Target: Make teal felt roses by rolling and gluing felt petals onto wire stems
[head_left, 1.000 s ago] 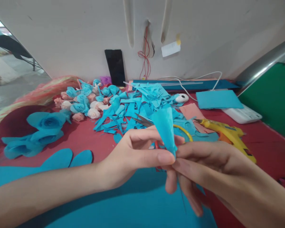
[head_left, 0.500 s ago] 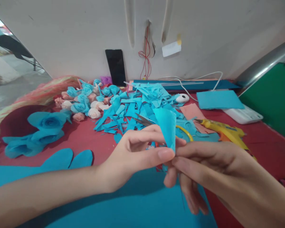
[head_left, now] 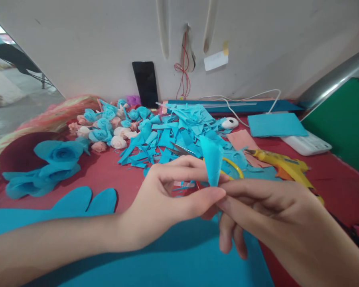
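Note:
A small piece of blue crepe paper (head_left: 212,159), rolled into a cone that widens upward, stands between my hands. My left hand (head_left: 173,191) pinches its narrow lower end between thumb and fingers. Fingertips of my right hand (head_left: 266,211) are closed on the same base from the right, touching the left thumb; the very bottom of the roll is hidden by the fingers. Scissors (head_left: 184,150) with a yellow handle lie just behind the hands. Under my forearms spreads a large blue sheet (head_left: 155,259), with cut blue petals (head_left: 74,199) at its upper left edge.
Blue paper scraps (head_left: 179,131) heap behind the hands. Blue and pink paper flowers (head_left: 104,127) cluster back left, larger blue flowers (head_left: 62,153) nearer. A yellow glue gun (head_left: 281,163) and folded blue paper (head_left: 277,125) lie right. A phone (head_left: 145,84) leans on the wall.
The cone has turned a little between my fingers, and its base sits lower in the pinch. My left thumb has slid forward over the base, and the right hand's lower fingers have curled in.

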The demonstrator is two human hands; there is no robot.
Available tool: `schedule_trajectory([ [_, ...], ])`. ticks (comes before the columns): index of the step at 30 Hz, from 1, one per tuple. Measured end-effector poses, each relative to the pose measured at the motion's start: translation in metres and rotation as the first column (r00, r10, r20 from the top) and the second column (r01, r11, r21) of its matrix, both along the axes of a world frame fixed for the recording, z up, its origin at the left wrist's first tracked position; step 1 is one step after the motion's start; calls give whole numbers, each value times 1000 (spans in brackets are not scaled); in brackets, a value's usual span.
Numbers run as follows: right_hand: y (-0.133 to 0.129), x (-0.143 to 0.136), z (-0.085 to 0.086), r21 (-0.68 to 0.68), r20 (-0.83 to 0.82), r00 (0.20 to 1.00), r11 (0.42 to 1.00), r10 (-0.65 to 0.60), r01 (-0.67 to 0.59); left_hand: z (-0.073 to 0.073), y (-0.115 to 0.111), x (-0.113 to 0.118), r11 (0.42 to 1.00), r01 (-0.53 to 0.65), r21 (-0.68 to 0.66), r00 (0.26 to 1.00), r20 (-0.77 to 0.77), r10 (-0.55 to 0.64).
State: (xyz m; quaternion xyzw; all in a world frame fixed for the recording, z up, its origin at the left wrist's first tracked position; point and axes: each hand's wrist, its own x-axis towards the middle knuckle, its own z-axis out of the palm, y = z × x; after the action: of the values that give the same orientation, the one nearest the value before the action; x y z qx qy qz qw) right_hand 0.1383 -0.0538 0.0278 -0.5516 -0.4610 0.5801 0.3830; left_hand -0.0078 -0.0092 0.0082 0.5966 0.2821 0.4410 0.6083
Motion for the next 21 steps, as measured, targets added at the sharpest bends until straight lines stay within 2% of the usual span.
schedule_trajectory([
  [5,-2,-3,-2,52,29,999,998,-43,42,1,1,1,998,-13,69,997,-71,18],
  [12,-1,-1,-5,103,-7,1000,995,-1,1,1,1,0,998,-21,58,998,-65,25],
  [15,-1,0,-5,113,-2,1000,993,20,-20,1,0,-1,1000,-13,24,999,-47,14],
  [18,2,2,-4,112,12,999,992,49,-50,-1,1,-1,997,44,-63,999,20,-43],
  [21,5,6,-5,151,57,988,977,144,-151,-3,1,-1,990,88,-114,994,67,-80],
])
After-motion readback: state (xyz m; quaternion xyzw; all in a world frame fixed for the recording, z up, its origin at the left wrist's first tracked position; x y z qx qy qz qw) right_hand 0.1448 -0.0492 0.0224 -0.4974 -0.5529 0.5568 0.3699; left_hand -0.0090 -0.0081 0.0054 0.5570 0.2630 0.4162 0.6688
